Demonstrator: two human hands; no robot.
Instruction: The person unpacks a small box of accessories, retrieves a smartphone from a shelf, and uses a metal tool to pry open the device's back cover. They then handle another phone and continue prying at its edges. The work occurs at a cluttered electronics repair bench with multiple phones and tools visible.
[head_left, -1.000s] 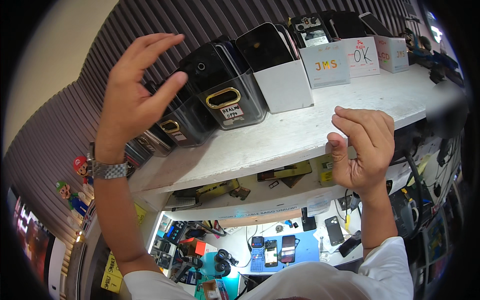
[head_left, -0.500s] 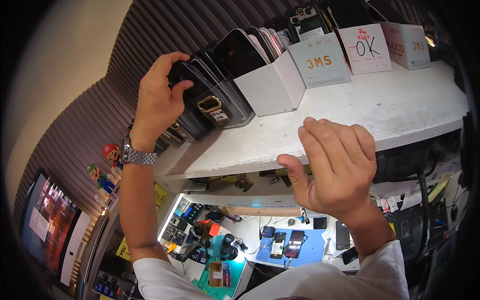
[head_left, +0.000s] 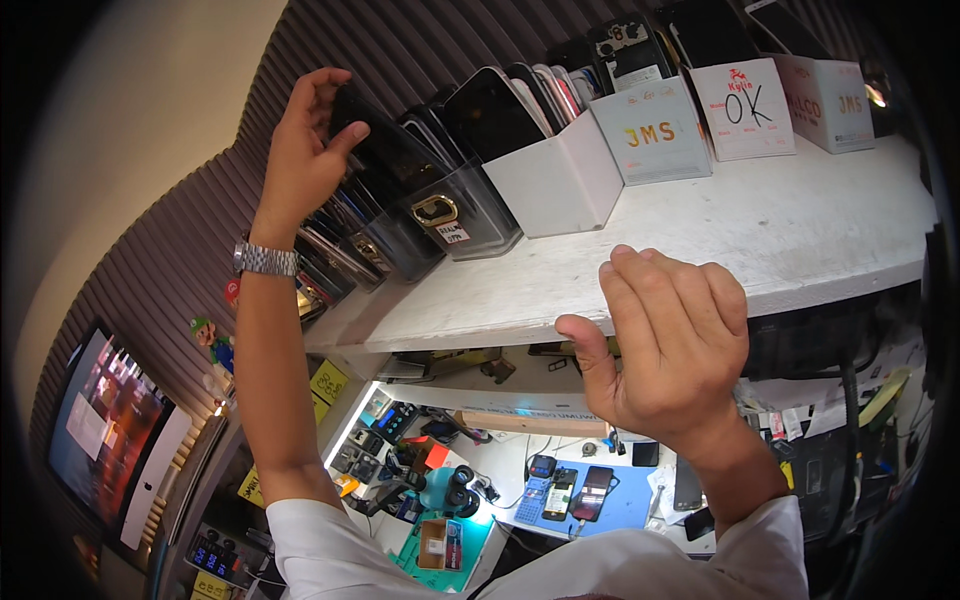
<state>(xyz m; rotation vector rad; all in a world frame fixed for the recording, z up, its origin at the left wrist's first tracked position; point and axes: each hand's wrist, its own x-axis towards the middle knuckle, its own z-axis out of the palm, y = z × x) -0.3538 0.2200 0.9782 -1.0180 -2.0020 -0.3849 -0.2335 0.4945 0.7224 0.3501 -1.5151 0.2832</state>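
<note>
My left grip [head_left: 305, 160] is closed on the upper edge of a dark phone [head_left: 385, 140], thumb on 1 side and fingers on the other. The phone leans at the left end of a clear box [head_left: 480, 228] on the shelf [head_left: 750, 220], rising above the phones beside it, its lower end apparently within the box. I judge the handling to be partway: the grasp is made, but the phone is not yet free of the box. My right grip [head_left: 670, 340] is empty and loosely open, fingers half curled, near the shelf's front edge.

Counting along the shelf: 2 clear boxes with gold oval handles, the other box [head_left: 405, 250] just left of mine; 1 plain white box [head_left: 560, 185] of phones; and 3 pale printed boxes to its right, a grey-blue box [head_left: 655, 165], a white printed box [head_left: 750, 140] and an end box [head_left: 825, 125]. The phones packed inside overlap too much for me to count.

On the bench [head_left: 515, 455] below, I count 2 phones on 1 blue mat [head_left: 630, 500]: the left phone [head_left: 558, 495] and the right phone [head_left: 593, 493].
</note>
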